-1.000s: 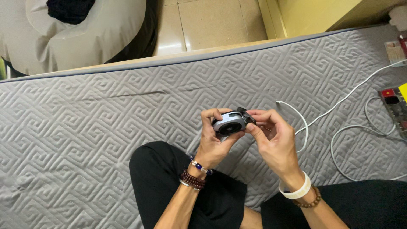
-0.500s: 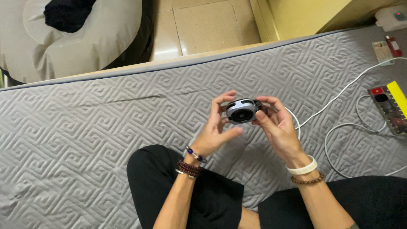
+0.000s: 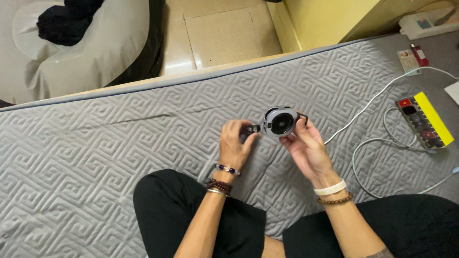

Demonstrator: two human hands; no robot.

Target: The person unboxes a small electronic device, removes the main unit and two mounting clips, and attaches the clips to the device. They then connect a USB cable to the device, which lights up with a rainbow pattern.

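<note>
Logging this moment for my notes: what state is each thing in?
Round grey device with dark lens: held up in right hand, lens facing camera.
Small black part: pinched by left hand, beside the device.
White cable: lying loose on grey quilted mattress.

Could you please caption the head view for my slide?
Both hands hold a small round grey camera above a grey quilted mattress.

Even, soft indoor light, faint shadows, sharp focus, slight wide-angle edge curving.
</note>
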